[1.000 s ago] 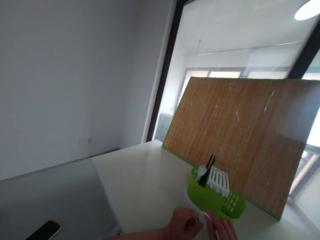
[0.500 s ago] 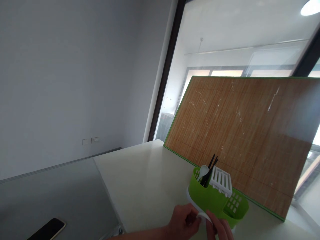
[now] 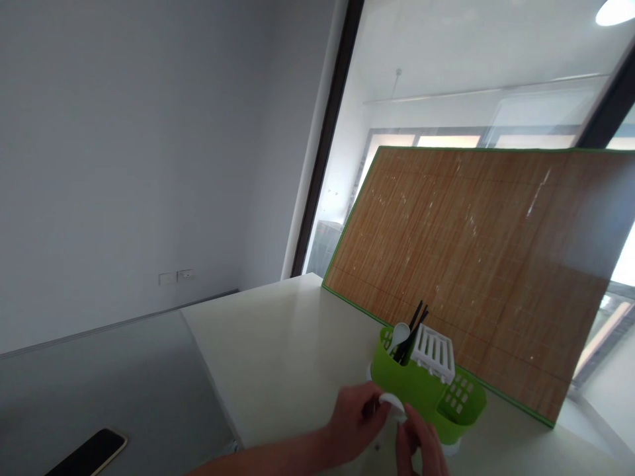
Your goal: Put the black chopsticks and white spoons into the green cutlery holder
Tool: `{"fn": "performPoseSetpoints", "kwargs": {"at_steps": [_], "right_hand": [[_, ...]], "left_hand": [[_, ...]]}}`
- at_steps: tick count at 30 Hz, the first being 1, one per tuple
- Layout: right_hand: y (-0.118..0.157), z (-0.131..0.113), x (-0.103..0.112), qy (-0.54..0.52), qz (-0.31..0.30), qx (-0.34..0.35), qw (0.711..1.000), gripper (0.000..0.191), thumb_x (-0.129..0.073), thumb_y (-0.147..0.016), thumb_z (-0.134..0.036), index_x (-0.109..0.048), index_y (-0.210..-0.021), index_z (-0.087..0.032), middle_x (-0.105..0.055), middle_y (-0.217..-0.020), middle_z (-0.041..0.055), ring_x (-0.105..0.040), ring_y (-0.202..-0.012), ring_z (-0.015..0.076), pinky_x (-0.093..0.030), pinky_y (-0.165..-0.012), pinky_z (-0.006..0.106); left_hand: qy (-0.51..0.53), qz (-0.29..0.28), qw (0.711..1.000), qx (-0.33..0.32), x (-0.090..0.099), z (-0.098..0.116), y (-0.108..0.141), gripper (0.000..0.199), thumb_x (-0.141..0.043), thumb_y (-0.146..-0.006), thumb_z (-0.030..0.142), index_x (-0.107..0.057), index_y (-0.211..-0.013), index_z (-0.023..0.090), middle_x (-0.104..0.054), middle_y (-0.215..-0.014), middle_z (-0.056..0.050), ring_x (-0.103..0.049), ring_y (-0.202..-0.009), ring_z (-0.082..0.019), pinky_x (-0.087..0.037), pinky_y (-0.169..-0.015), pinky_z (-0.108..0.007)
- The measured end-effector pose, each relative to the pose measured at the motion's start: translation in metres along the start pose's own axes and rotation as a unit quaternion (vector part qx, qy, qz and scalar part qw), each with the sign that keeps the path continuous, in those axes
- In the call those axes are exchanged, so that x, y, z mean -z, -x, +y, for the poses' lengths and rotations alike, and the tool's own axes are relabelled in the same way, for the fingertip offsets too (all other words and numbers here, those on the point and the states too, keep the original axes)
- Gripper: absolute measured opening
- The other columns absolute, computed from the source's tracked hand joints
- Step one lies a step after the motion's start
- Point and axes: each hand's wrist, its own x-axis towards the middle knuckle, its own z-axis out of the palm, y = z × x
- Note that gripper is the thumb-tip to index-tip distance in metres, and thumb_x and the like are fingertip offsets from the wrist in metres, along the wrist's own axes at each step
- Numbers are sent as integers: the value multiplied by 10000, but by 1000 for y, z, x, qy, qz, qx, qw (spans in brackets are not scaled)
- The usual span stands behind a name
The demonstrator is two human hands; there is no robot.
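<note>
A phone (image 3: 88, 453) lies at the near left. Well to its right, the left hand (image 3: 354, 420) and right hand (image 3: 421, 441) hold a curved white piece (image 3: 393, 404) above the surface (image 3: 278, 357), just near of the green caddy (image 3: 403, 383); pinched by fingertips alone, it could slip, and a stray knuckle might bump the caddy. The left grip pinches its left end, forearm low and slanted; the right, fingers bent, seems to pinch its right end.
</note>
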Motion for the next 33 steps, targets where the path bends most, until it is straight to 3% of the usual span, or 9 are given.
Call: {"fn": "performPoseSetpoints", "kwargs": {"at_steps": [5, 7, 9, 12, 15, 18, 25, 33], "right_hand": [[1, 3, 6, 1, -13, -66, 998, 331, -554, -848, -348, -579, -1107, -144, -612, -709, 29, -519, -500, 115, -438, -496, 219], [1, 3, 7, 5, -19, -68, 997, 335, -555, -845, -349, -577, -1107, -142, -607, -711, 29, -510, -502, 111, -432, -495, 213], [1, 5, 7, 8, -21, -58, 998, 332, -554, -843, -353, -581, -1101, -145, -603, -706, 23, -503, -501, 107, -433, -516, 212], [1, 9, 7, 15, -29, -47, 998, 330, -538, -849, -356, -580, -1099, -144, -590, -689, 12, -489, -495, 103, -428, -540, 213], [0, 15, 7, 23, -44, -51, 997, 325, -508, -869, -354, -572, -1100, -134, -586, -688, 10, -472, -489, 99, -416, -536, 206], [-2, 22, 8, 33, -53, -65, 996, 353, -472, -884, -388, -577, -1089, -120, -595, -687, 15, -475, -482, 97, -403, -531, 205], [-8, 33, 11, 50, -34, -95, 994, 408, -452, -876, -486, -637, -987, -140, -628, -729, 43, -501, -497, 110, -405, -560, 221], [-9, 48, 15, 68, -50, -97, 992, 447, -454, -852, -528, -657, -957, -144, -638, -709, 46, -523, -494, 120, -415, -527, 214]], "left_hand": [[-38, 143, 987, -59, 41, 46, -72, 255, -493, -847, 369, -555, -737, 148, -467, -582, 46, -399, -524, -54, -316, -492, -162], [-64, 166, 981, -76, 50, 60, -105, 285, -467, -857, 400, -537, -739, 150, -496, -605, 43, -430, -543, -59, -332, -509, -166], [-118, 143, 979, -84, 50, 65, -133, 295, -444, -866, 405, -547, -758, 150, -538, -635, 36, -463, -565, -66, -345, -532, -175], [-245, 50, 967, -60, 37, 57, -158, 296, -429, -863, 394, -593, -804, 155, -610, -706, 14, -530, -631, -94, -372, -578, -200], [-368, -53, 928, -9, 20, 38, -166, 321, -402, -859, 389, -635, -850, 169, -656, -795, -19, -585, -739, -144, -409, -636, -237], [-409, -102, 907, 20, 7, 19, -166, 315, -422, -834, 363, -665, -828, 162, -671, -818, -58, -611, -795, -188, -439, -673, -270], [-442, -148, 884, 47, -10, -4, -162, 283, -503, -775, 355, -692, -796, 145, -682, -800, -105, -633, -819, -239, -474, -691, -319], [-452, -140, 879, 55, -12, -10, -162, 190, -567, -730, 283, -682, -742, 132, -675, -776, -119, -629, -804, -265, -464, -672, -332]]}}
